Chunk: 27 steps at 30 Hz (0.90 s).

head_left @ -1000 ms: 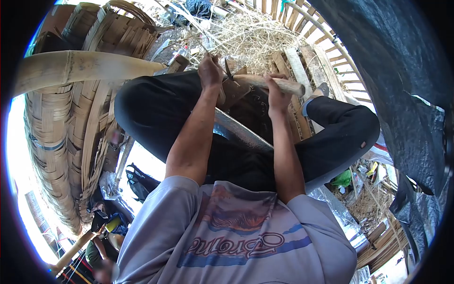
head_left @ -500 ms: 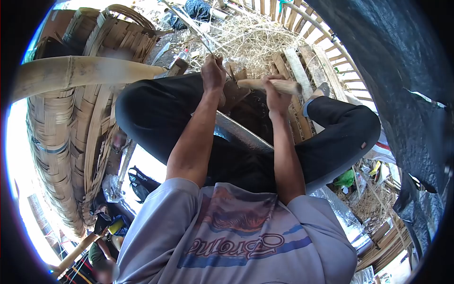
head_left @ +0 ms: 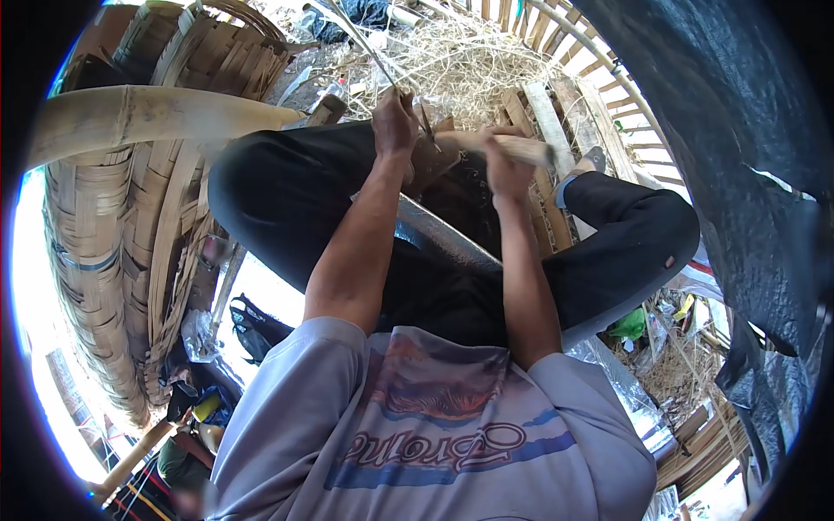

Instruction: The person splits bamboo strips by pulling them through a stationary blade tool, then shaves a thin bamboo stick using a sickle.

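Observation:
My left hand (head_left: 395,124) is closed round a long thin strip (head_left: 372,54), which looks like split bamboo and slants up toward the far left. Its lower end seems to reach down beside the inner end of a thick wooden handle. My right hand (head_left: 510,170) is wrapped round that wooden handle (head_left: 532,151), slightly smeared by motion. What the handle's inner end carries cannot be made out. Below both hands, a brown piece (head_left: 431,167) lies between my knees. A long metallic-looking bar (head_left: 445,233) slants across my lap.
At left, a thick bamboo pole (head_left: 174,113) reaches toward my knee beside stacked woven bamboo (head_left: 100,286). Straw shavings (head_left: 469,65) cover the ground ahead, near wooden slats (head_left: 556,117). Dark plastic sheeting (head_left: 721,113) hangs at right. Another person (head_left: 187,460) is at lower left.
My right hand and the wooden handle have risen slightly in view, blurred by motion. My left hand has shifted a little up, still holding the strip.

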Available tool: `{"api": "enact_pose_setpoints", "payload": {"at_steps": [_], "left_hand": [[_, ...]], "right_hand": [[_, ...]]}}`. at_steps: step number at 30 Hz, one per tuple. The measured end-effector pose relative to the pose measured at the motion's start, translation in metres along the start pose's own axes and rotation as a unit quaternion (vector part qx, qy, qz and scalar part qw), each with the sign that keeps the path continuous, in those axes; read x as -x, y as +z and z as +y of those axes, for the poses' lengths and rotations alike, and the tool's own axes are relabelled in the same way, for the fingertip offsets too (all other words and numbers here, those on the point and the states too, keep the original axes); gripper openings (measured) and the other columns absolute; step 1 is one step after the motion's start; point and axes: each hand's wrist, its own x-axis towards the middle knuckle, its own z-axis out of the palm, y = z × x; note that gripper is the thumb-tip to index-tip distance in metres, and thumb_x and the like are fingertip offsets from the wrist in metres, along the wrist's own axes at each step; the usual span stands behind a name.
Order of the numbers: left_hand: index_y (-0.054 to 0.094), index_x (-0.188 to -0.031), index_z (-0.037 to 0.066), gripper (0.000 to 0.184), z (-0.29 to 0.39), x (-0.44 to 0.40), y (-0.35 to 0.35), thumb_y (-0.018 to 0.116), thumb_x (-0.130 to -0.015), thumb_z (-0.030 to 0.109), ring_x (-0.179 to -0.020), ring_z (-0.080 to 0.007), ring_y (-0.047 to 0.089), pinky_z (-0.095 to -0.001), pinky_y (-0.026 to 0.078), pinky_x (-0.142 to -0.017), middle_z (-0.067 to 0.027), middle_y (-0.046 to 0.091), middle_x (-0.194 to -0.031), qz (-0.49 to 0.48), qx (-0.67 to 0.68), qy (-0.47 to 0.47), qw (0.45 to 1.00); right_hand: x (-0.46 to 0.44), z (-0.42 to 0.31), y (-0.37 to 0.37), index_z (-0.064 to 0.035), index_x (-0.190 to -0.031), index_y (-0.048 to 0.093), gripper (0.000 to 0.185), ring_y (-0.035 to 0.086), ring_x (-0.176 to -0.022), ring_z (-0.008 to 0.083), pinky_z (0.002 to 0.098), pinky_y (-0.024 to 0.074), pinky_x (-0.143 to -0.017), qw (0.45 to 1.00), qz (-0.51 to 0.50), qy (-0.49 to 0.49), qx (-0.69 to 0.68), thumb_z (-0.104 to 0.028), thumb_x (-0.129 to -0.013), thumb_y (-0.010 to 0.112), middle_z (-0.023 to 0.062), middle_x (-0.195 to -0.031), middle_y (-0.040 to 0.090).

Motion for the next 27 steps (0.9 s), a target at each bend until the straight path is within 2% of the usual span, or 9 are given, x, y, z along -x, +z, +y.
{"api": "enact_pose_setpoints", "payload": {"at_steps": [5,6,8,9,12,13,18,23,27], "left_hand": [[0.056,-0.082,0.0,0.022,0.01,-0.008,0.004,0.061,-0.089,0.02,-0.068,-0.0414,0.059,-0.0467,0.044,-0.06,-0.0206,0.061,-0.069,0.009,0.013,0.012,1.0],[0.056,-0.083,0.0,0.021,0.01,-0.005,0.004,0.061,-0.089,0.02,-0.068,-0.0414,0.059,-0.0467,0.044,-0.06,-0.0205,0.061,-0.069,0.013,0.017,0.023,1.0],[0.056,-0.084,0.001,0.02,0.012,-0.003,0.001,0.061,-0.089,0.019,-0.068,-0.0413,0.06,-0.0466,0.045,-0.06,-0.0204,0.061,-0.07,0.006,0.011,0.003,1.0],[0.056,-0.084,0.001,0.02,0.011,-0.005,0.002,0.061,-0.089,0.019,-0.068,-0.041,0.06,-0.0463,0.045,-0.06,-0.0206,0.061,-0.071,0.008,0.016,0.002,1.0],[0.057,-0.085,0.001,0.02,0.009,-0.006,0.003,0.062,-0.089,0.019,-0.07,-0.0405,0.061,-0.0454,0.046,-0.06,-0.021,0.062,-0.073,0.002,0.019,-0.014,1.0],[0.057,-0.085,0.001,0.019,0.01,-0.007,0.002,0.062,-0.089,0.019,-0.07,-0.0405,0.061,-0.0451,0.046,-0.06,-0.0211,0.062,-0.073,-0.006,0.027,-0.018,0.999],[0.056,-0.083,0.0,0.02,0.007,-0.005,0.006,0.062,-0.089,0.018,-0.069,-0.0407,0.061,-0.0451,0.045,-0.06,-0.0208,0.062,-0.072,0.001,0.006,0.008,1.0],[0.055,-0.083,0.0,0.02,0.002,-0.007,0.004,0.061,-0.09,0.018,-0.068,-0.0413,0.06,-0.0454,0.045,-0.06,-0.022,0.061,-0.07,0.022,0.038,0.012,0.999],[0.054,-0.082,0.0,0.02,0.008,-0.007,0.006,0.061,-0.089,0.018,-0.07,-0.0416,0.061,-0.0458,0.045,-0.06,-0.0226,0.06,-0.069,0.003,0.025,0.02,0.999]], "right_hand": [[0.001,0.047,-0.013,-0.0064,-0.076,0.066,0.008,0.066,-0.069,0.0158,0.0281,0.0521,-0.064,0.969,-0.006,-0.021,0.245,-0.011,-0.076,0.073,0.0043,-0.074,0.067],[-0.003,0.038,-0.01,-0.0064,-0.076,0.066,0.008,0.066,-0.069,0.0158,0.0281,0.0521,-0.064,0.97,-0.009,-0.018,0.243,-0.011,-0.076,0.073,0.0043,-0.074,0.067],[-0.01,0.015,-0.008,-0.0056,-0.078,0.065,0.008,0.067,-0.072,0.0162,0.0288,0.0527,-0.066,0.999,0.029,-0.018,0.026,-0.009,-0.077,0.072,0.0051,-0.077,0.069],[-0.011,0.008,-0.009,-0.0051,-0.08,0.064,0.008,0.067,-0.075,0.0166,0.0288,0.0532,-0.068,0.992,0.029,-0.025,0.121,-0.009,-0.077,0.071,0.0059,-0.08,0.069],[0.0,0.04,-0.009,-0.0048,-0.079,0.065,0.009,0.067,-0.075,0.0164,0.0289,0.0537,-0.068,0.995,-0.049,-0.05,0.076,-0.01,-0.077,0.071,0.0057,-0.079,0.069],[0.005,0.044,-0.012,-0.0046,-0.079,0.065,0.009,0.067,-0.074,0.0161,0.0287,0.0542,-0.068,0.975,-0.037,-0.048,0.214,-0.01,-0.077,0.072,0.006,-0.078,0.069],[-0.008,0.033,-0.016,-0.0038,-0.077,0.064,0.008,0.066,-0.073,0.0148,0.0267,0.0529,-0.069,0.999,0.035,0.027,0.011,-0.009,-0.077,0.071,0.0088,-0.08,0.068],[-0.004,0.023,-0.007,-0.0041,-0.077,0.064,0.008,0.064,-0.074,0.013,0.0268,0.0522,-0.069,0.998,0.001,0.021,0.051,-0.009,-0.078,0.07,0.0074,-0.079,0.067],[0.002,0.056,-0.017,-0.0036,-0.077,0.064,0.01,0.064,-0.072,0.0136,0.0271,0.0519,-0.066,0.967,-0.029,-0.004,0.254,-0.01,-0.078,0.071,0.0067,-0.077,0.067]]}}
